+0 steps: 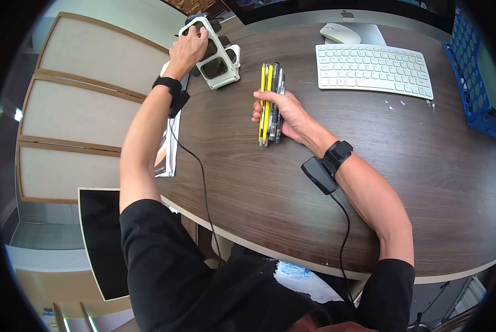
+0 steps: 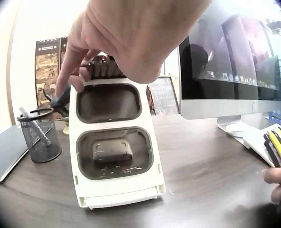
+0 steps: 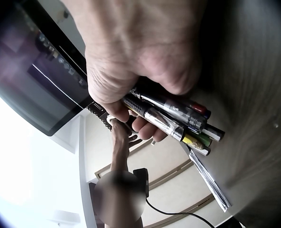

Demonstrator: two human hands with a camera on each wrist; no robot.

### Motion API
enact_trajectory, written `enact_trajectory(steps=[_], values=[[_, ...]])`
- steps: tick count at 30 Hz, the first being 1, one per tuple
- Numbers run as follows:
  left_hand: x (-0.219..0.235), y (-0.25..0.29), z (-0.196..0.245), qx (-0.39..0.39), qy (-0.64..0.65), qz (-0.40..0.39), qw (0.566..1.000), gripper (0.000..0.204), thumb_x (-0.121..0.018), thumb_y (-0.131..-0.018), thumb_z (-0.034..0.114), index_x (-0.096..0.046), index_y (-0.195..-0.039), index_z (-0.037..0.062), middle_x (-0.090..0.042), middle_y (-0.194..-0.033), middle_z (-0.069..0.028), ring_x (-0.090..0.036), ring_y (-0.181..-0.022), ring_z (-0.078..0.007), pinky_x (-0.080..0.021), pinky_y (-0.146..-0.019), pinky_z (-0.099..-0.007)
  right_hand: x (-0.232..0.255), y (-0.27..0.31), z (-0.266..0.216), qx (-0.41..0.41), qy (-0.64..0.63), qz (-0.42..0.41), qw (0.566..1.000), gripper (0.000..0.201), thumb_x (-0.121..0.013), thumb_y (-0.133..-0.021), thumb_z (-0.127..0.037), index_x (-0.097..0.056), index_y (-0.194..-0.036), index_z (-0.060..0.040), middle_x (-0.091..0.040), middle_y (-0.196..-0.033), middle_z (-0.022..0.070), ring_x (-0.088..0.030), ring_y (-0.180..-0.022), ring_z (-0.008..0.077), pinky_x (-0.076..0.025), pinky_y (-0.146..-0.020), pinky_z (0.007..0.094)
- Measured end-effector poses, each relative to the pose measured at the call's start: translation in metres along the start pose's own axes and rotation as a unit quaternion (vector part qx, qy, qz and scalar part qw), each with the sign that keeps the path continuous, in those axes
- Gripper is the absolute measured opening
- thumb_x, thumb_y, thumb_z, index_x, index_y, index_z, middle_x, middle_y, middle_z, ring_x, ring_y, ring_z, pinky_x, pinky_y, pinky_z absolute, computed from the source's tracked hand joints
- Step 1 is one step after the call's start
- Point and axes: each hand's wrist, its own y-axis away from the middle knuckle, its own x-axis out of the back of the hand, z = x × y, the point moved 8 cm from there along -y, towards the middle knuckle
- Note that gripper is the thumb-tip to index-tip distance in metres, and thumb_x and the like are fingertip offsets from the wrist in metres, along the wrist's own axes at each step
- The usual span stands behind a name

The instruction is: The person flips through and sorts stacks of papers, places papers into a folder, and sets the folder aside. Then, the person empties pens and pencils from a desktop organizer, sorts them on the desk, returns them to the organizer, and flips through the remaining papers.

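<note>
My right hand (image 1: 289, 113) grips an upright bundle of pens and pencils (image 1: 268, 105), some yellow, others clear or black, above the desk. In the right wrist view, the pen ends (image 3: 197, 128) jut out below the curled fingers. At the back left, my left hand (image 1: 188, 52) reaches over the top of a white desk organizer (image 1: 224, 83) with dark see-through panels. The left wrist view has its fingers (image 2: 67, 71) at the organizer's upper left edge; the wrist hides the others, so I cannot tell whether they hold it.
Behind the organizer stands a black mesh cup (image 2: 40, 137) with a pen in it. A white keyboard (image 1: 374, 71) and mouse (image 1: 341, 33) lie before the monitor (image 1: 344, 16). At the right edge is a blue perforated basket (image 1: 474, 83). Cables trail from both wrist cameras.
</note>
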Motion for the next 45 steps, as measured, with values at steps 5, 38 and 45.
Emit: enact_trajectory(steps=[5, 38, 45], values=[[0.005, 0.003, 0.000, -0.050, -0.024, 0.120, 0.991, 0.045, -0.047, -0.107, 0.047, -0.072, -0.111, 0.0106, -0.075, -0.099, -0.0293, -0.074, -0.082, -0.0543, -0.060, -0.071, -0.0631, 0.001, 0.000, -0.002, 0.007, 0.006, 0.010, 1.000, 0.025, -0.076, -0.101, -0.024, -0.062, -0.109, -0.0045, -0.069, -0.089, 0.0080, -0.072, -0.085, 0.0210, -0.064, -0.086, 0.0390], [-0.001, 0.021, -0.066, -0.055, 0.203, 0.339, 0.917, 0.030, -0.073, -0.103, 0.037, -0.076, -0.094, 0.0091, -0.073, -0.076, -0.0141, -0.073, -0.069, -0.0329, -0.057, -0.064, -0.0402, 0.000, -0.003, 0.000, -0.019, 0.018, 0.033, 0.999, 0.025, -0.075, -0.102, -0.026, -0.058, -0.114, -0.0123, -0.065, -0.087, 0.0053, -0.068, -0.082, 0.0170, -0.060, -0.082, 0.0396], [0.014, 0.054, -0.100, -0.021, 0.224, 0.328, 0.918, 0.030, -0.068, -0.106, 0.033, -0.076, -0.092, 0.0077, -0.069, -0.068, -0.0137, -0.067, -0.059, -0.0295, -0.053, -0.059, -0.0393, 0.000, -0.003, -0.001, -0.009, 0.013, 0.026, 1.000, 0.024, -0.073, -0.102, -0.026, -0.058, -0.114, -0.0109, -0.064, -0.087, 0.0054, -0.067, -0.082, 0.0174, -0.060, -0.083, 0.0387]])
